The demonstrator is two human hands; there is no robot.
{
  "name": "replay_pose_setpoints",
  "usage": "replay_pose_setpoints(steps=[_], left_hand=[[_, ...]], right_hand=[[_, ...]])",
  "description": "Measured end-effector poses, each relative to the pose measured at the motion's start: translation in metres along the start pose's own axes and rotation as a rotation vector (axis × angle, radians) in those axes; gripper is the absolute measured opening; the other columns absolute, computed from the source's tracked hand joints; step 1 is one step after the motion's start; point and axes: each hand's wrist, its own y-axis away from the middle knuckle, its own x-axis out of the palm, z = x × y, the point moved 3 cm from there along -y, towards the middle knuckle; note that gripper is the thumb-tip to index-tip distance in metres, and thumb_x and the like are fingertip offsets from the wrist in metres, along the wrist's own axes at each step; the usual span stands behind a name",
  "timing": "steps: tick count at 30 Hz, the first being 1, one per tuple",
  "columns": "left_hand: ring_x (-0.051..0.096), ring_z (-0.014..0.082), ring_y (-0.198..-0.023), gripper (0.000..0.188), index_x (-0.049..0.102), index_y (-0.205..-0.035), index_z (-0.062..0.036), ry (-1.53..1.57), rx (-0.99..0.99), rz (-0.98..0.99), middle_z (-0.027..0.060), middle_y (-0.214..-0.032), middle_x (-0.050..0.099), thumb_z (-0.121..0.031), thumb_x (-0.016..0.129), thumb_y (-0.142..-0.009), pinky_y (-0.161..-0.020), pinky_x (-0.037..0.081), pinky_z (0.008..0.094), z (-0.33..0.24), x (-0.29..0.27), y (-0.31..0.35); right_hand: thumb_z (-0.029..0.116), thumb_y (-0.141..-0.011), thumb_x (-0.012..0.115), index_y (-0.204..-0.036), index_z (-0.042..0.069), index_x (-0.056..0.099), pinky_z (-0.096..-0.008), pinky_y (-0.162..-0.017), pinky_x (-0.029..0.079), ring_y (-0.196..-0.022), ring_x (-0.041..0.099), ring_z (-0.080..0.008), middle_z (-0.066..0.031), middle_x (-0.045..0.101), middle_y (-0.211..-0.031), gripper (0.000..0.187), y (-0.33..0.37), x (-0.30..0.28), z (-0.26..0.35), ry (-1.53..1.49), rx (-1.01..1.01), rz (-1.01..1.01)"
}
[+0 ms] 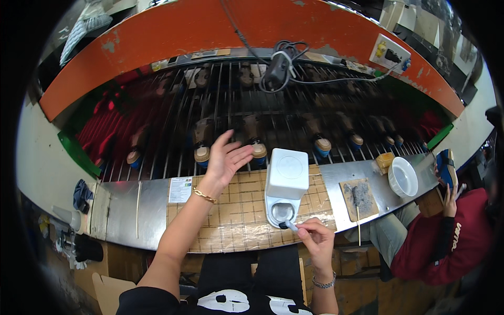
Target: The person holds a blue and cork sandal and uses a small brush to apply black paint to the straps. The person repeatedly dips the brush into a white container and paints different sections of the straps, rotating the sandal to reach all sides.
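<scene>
My left hand (229,159) is stretched out over the near edge of a conveyor of metal rods, palm up and fingers spread, holding nothing. Close to its fingertips lies a shoe (258,149) with a pale end and blue edge; another shoe (202,152) is just left of the hand. My right hand (317,239) pinches a small brush (292,226) with a grey handle and dark tip. That tip is at the near rim of a white pot (290,176) with a round cup (283,211) at its front. The pot stands on a cardboard sheet (231,220).
More shoes (322,145) lie along the rods (178,126). An orange beam (173,31) with a hanging cable and adapter (276,71) spans above. To the right are a stained board (362,197) with a brush, a white bowl (403,177), and a co-worker (446,239) holding a shoe.
</scene>
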Motion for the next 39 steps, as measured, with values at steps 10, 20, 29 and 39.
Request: replay_pose_setpoints(steps=[10, 20, 29, 39], left_hand=[[0.018, 0.061, -0.143, 0.122, 0.008, -0.16, -0.0033, -1.736, 0.377, -0.206, 0.0475, -0.152, 0.017, -0.06, 0.073, -0.074, -0.12, 0.026, 0.0505, 0.058, -0.01, -0.15], [0.058, 0.0348, -0.127, 0.052, 0.047, -0.141, 0.0006, -0.051, 0.134, 0.341, 0.0225, -0.136, 0.059, -0.037, 0.047, -0.105, -0.108, 0.045, 0.0561, -0.064, 0.005, 0.031], [0.056, 0.0427, -0.124, 0.074, 0.047, -0.138, 0.0039, -0.002, 0.016, 0.132, 0.031, -0.137, 0.052, -0.038, 0.072, -0.082, -0.104, 0.049, 0.0536, 0.003, -0.057, 0.165], [0.055, 0.0351, -0.129, 0.122, 0.02, -0.155, 0.0051, -0.229, 0.474, 0.258, 0.0227, -0.138, 0.052, -0.035, 0.083, -0.058, -0.112, 0.043, 0.0473, -0.015, -0.011, 0.208]], right_hand=[[0.01, -0.091, 0.073, -0.116, 0.002, 0.072, -0.0225, -0.066, 0.043, -0.075, 0.053, -0.0077, -0.0028, 0.064, -0.089, 0.026, -0.011, 0.026, 0.022, 0.161, -0.086, 0.142], [0.01, -0.094, 0.07, -0.115, 0.0, 0.073, -0.0245, -0.078, 0.047, -0.083, 0.061, -0.0104, -0.0067, 0.07, -0.091, 0.023, 0.018, -0.061, 0.029, 0.355, -0.014, -0.218], [0.008, -0.092, 0.071, -0.112, 0.004, 0.076, -0.0245, -0.073, 0.047, -0.08, 0.06, -0.0107, -0.0055, 0.068, -0.088, 0.021, -0.017, -0.011, 0.02, 0.567, -0.068, -0.101], [0.012, -0.085, 0.076, -0.098, 0.01, 0.079, -0.0332, -0.077, 0.038, -0.079, 0.061, -0.0183, -0.0038, 0.067, -0.087, 0.014, -0.026, 0.0, 0.02, 1.123, -0.383, -0.042]])
